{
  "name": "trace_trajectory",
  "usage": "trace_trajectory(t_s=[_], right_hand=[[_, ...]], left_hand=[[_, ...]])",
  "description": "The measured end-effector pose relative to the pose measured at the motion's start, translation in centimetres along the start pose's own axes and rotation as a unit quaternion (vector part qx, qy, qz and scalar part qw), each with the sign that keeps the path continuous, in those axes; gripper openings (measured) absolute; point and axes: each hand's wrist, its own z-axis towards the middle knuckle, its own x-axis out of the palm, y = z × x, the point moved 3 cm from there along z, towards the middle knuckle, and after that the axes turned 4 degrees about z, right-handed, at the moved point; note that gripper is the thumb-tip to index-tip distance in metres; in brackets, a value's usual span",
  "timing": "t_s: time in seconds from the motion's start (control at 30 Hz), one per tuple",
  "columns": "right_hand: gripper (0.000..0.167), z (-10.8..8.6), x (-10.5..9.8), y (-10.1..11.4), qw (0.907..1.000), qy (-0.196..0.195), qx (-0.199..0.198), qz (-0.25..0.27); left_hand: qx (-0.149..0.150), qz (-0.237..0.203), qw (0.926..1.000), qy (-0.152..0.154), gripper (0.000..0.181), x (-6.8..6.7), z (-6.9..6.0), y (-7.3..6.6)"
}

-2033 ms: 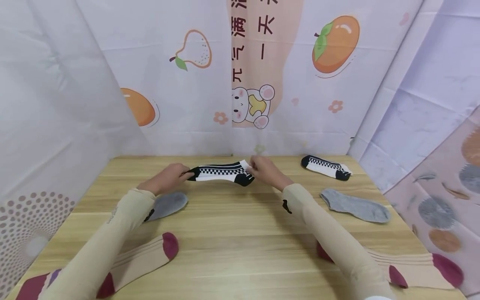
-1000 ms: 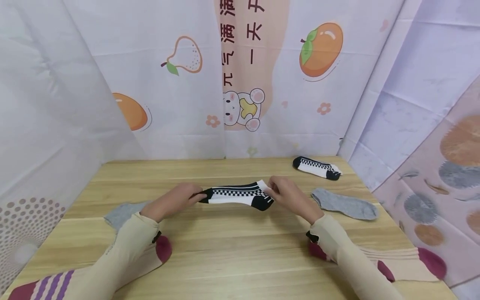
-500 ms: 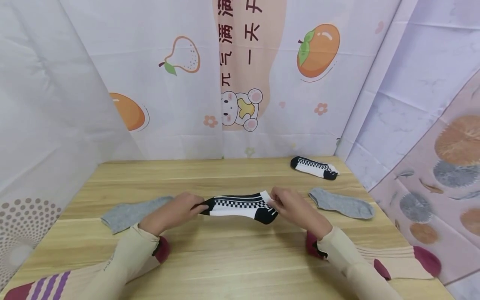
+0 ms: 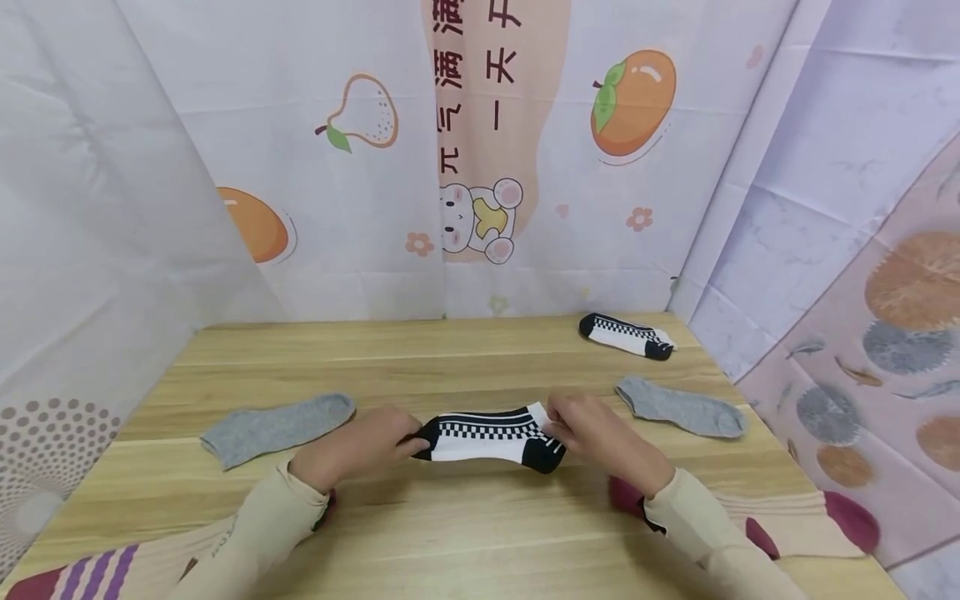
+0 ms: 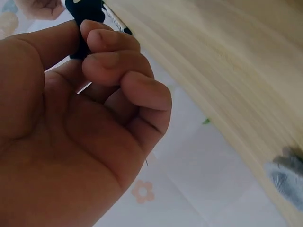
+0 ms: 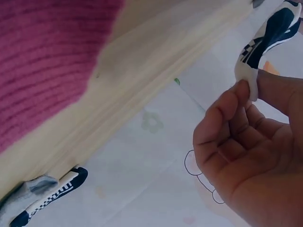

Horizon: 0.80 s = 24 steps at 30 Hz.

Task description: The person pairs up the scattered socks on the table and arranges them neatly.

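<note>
Between my two hands a black-and-white sock with a checkered band is stretched out just above the wooden table. My left hand pinches its black toe between thumb and forefinger, the other fingers curled, as the left wrist view shows. At the other end my right hand pinches the white cuff, near the black heel; the right wrist view shows the cuff between thumb and finger. A matching black-and-white sock lies flat at the back right of the table.
One grey sock lies to the left, another grey sock to the right. Beige-and-maroon socks lie near the front: a left one with purple stripes, partly under my sleeve, and a right one. Printed curtains border the table.
Both hands have drawn the stretched sock toward me and slightly right, lower in the head view. The left grey sock is more uncovered now. My grip on both ends stays.
</note>
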Motion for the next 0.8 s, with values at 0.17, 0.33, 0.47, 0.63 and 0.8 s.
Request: trace_trajectory(t_s=[0.17, 0.33, 0.47, 0.63, 0.8], right_hand=[[0.026, -0.2, 0.4, 0.2, 0.9994, 0.029, 0.003, -0.016], [0.022, 0.1, 1.0, 0.6, 0.9978, 0.062, 0.004, -0.025], [0.022, 0.0, 1.6, 0.8, 0.9953, 0.090, -0.006, -0.035], [0.024, -0.4, 1.9, 0.8, 0.9932, 0.110, -0.001, -0.037], [0.022, -0.8, 2.2, 0.7, 0.9910, 0.131, 0.013, -0.028]], left_hand=[[-0.009, -0.024, 0.9989, 0.038, 0.030, 0.8, -0.1, -0.4], [-0.023, -0.070, 0.9943, 0.078, 0.029, 1.6, -0.5, -0.3], [-0.028, -0.077, 0.9919, 0.097, 0.027, 2.2, -0.7, -0.2], [-0.034, -0.060, 0.9912, 0.113, 0.021, 2.7, -0.6, -0.5], [-0.052, -0.053, 0.9890, 0.128, 0.016, 3.0, -0.6, -1.1]])
